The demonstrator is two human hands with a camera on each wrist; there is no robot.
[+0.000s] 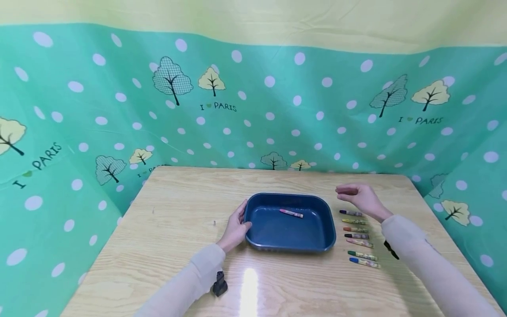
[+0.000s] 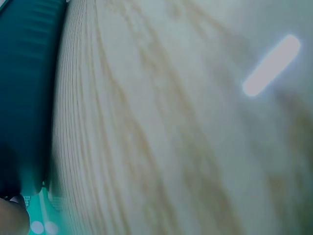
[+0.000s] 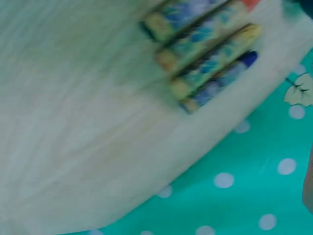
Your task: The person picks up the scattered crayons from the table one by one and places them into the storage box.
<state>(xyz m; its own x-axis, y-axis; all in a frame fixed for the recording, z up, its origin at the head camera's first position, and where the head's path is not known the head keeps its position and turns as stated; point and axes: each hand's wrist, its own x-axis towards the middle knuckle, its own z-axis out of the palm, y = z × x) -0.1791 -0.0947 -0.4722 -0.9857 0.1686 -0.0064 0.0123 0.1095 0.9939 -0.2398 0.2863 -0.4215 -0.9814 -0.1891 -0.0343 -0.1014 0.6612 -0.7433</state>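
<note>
My left hand [image 1: 234, 228] holds the left side of a dark blue rectangular tray [image 1: 291, 249], its thumb over the rim. Inside the tray lies one pink crayon [image 1: 291, 213], slightly slanted. To the tray's right, several crayons lie in a column, among them a dark purple-blue crayon [image 1: 351, 213], a yellow crayon [image 1: 354, 221], an orange crayon [image 1: 355, 230] and a bright blue crayon [image 1: 365, 263]. Above the far end of that column hovers my right hand [image 1: 363, 200], thumb and fingers apart with nothing visible between them. In the left wrist view only the tray's side [image 2: 27, 98] shows.
Everything rests on a light wood-grain table [image 1: 178, 211]. A green dotted curtain [image 1: 245, 127] with tree prints hangs behind and along both sides. Light glares off the near part of the table.
</note>
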